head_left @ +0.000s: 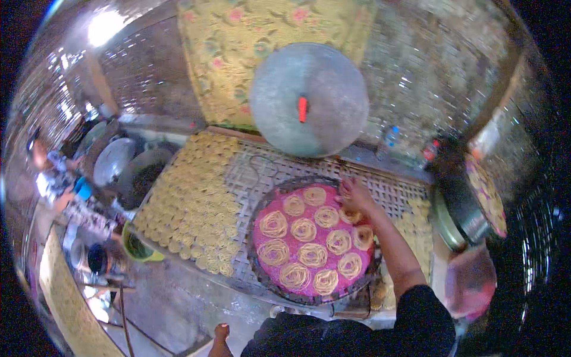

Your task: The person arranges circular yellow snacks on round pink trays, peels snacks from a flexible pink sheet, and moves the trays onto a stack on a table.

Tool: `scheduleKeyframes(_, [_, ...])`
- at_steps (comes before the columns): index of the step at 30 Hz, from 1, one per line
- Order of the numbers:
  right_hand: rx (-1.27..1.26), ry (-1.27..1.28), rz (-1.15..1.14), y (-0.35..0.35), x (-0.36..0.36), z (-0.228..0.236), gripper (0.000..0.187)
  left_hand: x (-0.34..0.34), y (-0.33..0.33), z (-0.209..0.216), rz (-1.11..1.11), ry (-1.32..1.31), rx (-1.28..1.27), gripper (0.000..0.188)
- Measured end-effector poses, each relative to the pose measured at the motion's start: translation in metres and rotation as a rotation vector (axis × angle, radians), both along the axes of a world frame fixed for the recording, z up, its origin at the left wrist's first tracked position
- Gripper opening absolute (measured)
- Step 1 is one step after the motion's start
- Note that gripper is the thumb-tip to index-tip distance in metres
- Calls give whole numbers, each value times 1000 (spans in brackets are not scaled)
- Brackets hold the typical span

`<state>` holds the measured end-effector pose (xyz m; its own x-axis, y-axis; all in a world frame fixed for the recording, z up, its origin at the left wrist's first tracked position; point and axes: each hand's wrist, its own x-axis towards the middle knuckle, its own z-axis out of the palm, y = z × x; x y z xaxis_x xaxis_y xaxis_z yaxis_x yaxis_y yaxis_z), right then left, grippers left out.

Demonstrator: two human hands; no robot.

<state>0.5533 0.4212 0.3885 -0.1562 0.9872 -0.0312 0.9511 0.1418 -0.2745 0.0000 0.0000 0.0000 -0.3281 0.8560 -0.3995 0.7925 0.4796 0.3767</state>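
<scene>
A round tray with a dark rim and a pink mesh bottom (284, 205) lies in front of me, with several pale coiled noodle nests (304, 229) spread over it. My right arm reaches across its right side. At the far right rim is my right hand (353, 195), its fingers apart, just beyond a noodle nest (350, 215); whether the fingertips touch the rim is hard to see. My left hand (221, 332) hangs low, left of my body and away from the tray. Its fingers look curled in, with nothing visible in them.
Beneath the tray is a woven bamboo rack (253, 169), its left part covered with small round yellowish pieces (193, 196). A large metal lid (309, 98) with a red handle stands behind. Pots (467, 211) are at the right. Another person (59, 184) is at the far left, near a green basin (140, 249).
</scene>
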Motion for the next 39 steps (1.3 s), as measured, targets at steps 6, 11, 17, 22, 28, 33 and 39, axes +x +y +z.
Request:
scheduleKeyframes(6, [231, 270, 188, 4, 10, -12, 74, -4, 36, 94, 500, 156, 486, 33])
scheduleKeyframes(11, [525, 388, 9, 32, 22, -14, 67, -10, 156, 266, 556, -15, 1120, 22])
scheduleKeyframes(17, [330, 728, 350, -46, -102, 60, 64, 71, 247, 379, 31, -717, 997, 31])
scheduleKeyframes(22, [-282, 474, 600, -132, -261, 101, 73, 102, 243, 396, -122, -1724, 232, 53])
scheduleKeyframes(28, [41, 510, 515, -164, -325, 104, 83, -8, 254, 345, -104, -1784, 7, 35])
scheduleKeyframes(33, [-185, 780, 308, -183, -346, 67, 67, -71, 281, 359, 250, -2025, 216, 29])
scheduleKeyframes(39, [-344, 845, 329, -188, -380, 14, 50, -87, 315, 378, 256, -1780, 265, 39])
